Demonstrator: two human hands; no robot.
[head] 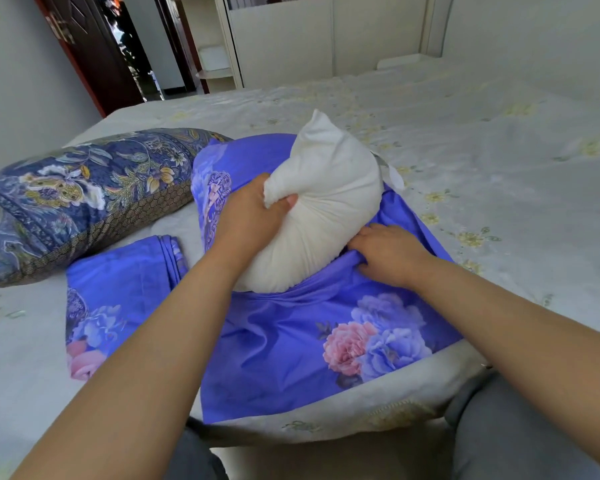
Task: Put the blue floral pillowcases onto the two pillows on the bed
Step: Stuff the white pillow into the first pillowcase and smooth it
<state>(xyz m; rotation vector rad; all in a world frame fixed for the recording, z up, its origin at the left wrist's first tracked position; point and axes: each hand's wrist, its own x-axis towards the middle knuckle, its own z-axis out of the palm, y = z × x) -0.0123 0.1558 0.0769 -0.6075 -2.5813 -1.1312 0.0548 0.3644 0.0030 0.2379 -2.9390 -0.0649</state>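
A bare white pillow stands bunched up on a blue floral pillowcase spread on the bed in front of me. My left hand grips the pillow's left corner, squeezing it. My right hand holds the pillowcase's gathered edge at the pillow's lower right, where the pillow's bottom end sinks into the blue fabric. A second blue floral pillowcase lies folded flat to the left. Further left lies a second pillow in a dark navy paisley cover.
The bed carries a pale sheet with small yellow flowers and stretches away to the right and back. An open dark wooden door and white cupboards stand beyond the bed. My grey-trousered knees are at the bed's near edge.
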